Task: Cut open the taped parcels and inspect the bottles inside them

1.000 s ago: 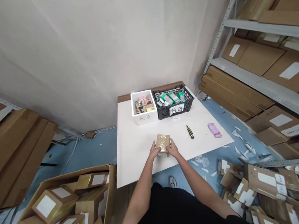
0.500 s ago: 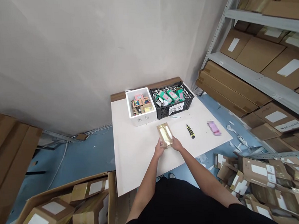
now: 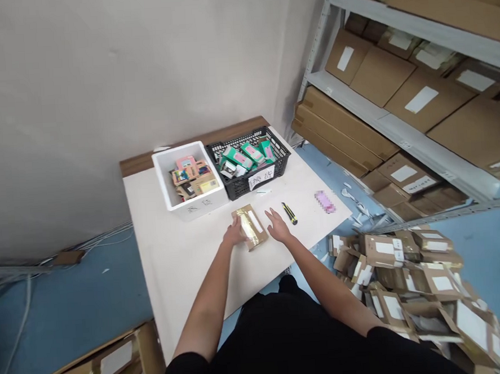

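Note:
A small cardboard box (image 3: pixel 256 227) wrapped in shiny tape, with a white label, is on the white table (image 3: pixel 174 265) in front of me. My left hand (image 3: pixel 234 232) grips its left side, the thumb and fingers around the edge. Off to the right, my right hand (image 3: pixel 278 225) is apart from the box with its fingers stretched out and nothing in them. Just beyond those fingers lies a black and yellow utility knife (image 3: pixel 289 213). Farther right on the table is a pink, blurred-out object (image 3: pixel 325 201) whose kind I cannot make out.
A white foam box (image 3: pixel 160 175) of small packages and a black plastic crate (image 3: pixel 282 157) of green-and-pink boxes stand at the table's back. Metal shelving (image 3: pixel 363 104) with cartons rises at right. Opened boxes (image 3: pixel 384 246) pile on the floor below; a large carton (image 3: pixel 150 351) sits lower left.
My right hand has let go of the box and moved toward the knife, while my left hand keeps its hold. The view has turned rightward, and the box's label now shows at its right.

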{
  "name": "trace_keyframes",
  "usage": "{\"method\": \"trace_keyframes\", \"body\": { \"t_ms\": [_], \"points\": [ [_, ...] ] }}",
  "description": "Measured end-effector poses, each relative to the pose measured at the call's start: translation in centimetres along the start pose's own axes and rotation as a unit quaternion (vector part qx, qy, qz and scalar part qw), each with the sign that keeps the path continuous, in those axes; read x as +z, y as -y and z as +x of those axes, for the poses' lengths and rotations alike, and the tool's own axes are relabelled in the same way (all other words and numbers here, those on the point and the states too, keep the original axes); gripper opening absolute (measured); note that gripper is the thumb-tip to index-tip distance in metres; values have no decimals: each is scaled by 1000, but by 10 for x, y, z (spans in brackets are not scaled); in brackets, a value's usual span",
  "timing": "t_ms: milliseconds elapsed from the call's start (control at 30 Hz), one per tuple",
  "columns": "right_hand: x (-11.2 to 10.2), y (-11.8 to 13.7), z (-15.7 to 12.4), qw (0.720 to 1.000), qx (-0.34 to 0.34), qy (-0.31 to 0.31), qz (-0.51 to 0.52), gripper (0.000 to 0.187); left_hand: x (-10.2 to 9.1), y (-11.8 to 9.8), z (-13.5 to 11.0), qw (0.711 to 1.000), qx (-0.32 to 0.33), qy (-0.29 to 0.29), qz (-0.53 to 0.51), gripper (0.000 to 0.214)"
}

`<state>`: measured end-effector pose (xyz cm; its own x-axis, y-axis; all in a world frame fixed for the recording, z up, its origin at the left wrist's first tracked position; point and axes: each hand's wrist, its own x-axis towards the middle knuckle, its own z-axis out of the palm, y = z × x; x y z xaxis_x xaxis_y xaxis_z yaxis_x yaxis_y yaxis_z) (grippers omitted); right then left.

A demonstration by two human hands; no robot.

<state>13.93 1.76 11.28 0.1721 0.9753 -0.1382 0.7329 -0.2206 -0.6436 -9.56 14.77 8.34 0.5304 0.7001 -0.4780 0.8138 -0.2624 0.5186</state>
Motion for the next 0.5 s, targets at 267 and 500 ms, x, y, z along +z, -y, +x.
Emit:
{"method": "trace_keyframes", "body": {
  "t_ms": [267,500],
  "points": [
    [-52,-119,8,985,171,22,-18,67,30,-24,-18,988,-124,13,92,123],
    [-42,-179,34,957,273,92,-38,63,39,-57,-28,977,-193,6,85,118]
  ]
}}
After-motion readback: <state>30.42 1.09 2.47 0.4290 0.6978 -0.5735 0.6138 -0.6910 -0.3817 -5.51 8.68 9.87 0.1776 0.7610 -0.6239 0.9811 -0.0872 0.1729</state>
